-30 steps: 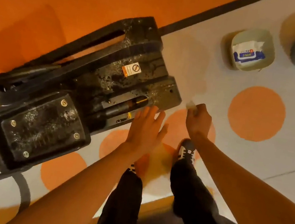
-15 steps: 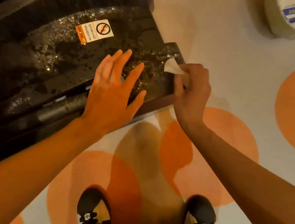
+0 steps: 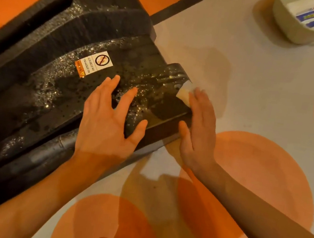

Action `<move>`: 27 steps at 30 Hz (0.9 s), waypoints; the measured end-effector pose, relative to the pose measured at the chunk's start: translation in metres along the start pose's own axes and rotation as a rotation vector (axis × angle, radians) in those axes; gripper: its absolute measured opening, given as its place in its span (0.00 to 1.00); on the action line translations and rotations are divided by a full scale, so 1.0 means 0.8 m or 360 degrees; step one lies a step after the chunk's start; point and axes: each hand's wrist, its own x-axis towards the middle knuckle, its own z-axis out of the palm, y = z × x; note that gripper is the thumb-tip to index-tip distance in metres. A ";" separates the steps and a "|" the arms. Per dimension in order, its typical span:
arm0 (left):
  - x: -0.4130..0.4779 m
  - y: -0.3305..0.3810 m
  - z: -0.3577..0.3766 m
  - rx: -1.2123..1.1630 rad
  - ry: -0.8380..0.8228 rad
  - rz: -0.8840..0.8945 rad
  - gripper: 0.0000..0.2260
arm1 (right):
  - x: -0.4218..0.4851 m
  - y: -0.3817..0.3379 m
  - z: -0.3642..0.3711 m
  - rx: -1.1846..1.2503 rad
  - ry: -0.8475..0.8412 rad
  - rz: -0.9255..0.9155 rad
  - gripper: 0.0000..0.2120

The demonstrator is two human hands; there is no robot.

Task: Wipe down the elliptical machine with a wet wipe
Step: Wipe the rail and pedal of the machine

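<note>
Left hand [image 3: 107, 124] spread on machine [image 3: 74, 26]; right hand [image 3: 198, 132] flat — wipe [image 3: 184, 93] half-hidden beneath.

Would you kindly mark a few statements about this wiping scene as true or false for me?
1. The left hand lies flat, fingers spread, on the black machine base. True.
2. The warning sticker is hidden under the left hand. False: it shows in full, just beyond the fingertips.
3. The right hand presses a wet wipe against the base's near corner. True.
4. The tub holding the wipes pack stands on the machine. False: it stands on the floor at the upper right, apart from the machine.
</note>
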 end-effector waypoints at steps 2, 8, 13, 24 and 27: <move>0.001 0.001 -0.001 0.0004 -0.0026 -0.0017 0.31 | 0.005 0.000 0.009 0.0332 0.0145 0.0596 0.32; 0.001 0.002 -0.006 -0.0081 -0.0025 -0.0027 0.28 | -0.039 -0.073 0.049 0.0446 0.0265 0.0348 0.37; 0.004 0.003 -0.007 -0.0126 -0.0036 -0.0070 0.28 | -0.072 -0.074 0.067 0.0272 0.0046 -0.0157 0.34; 0.002 0.005 -0.008 -0.0041 -0.0059 -0.0051 0.27 | 0.010 -0.041 0.035 0.1164 0.0637 0.1194 0.31; 0.002 0.004 -0.007 -0.0037 -0.0029 -0.0020 0.26 | -0.018 -0.088 0.046 0.0698 0.0428 0.0580 0.28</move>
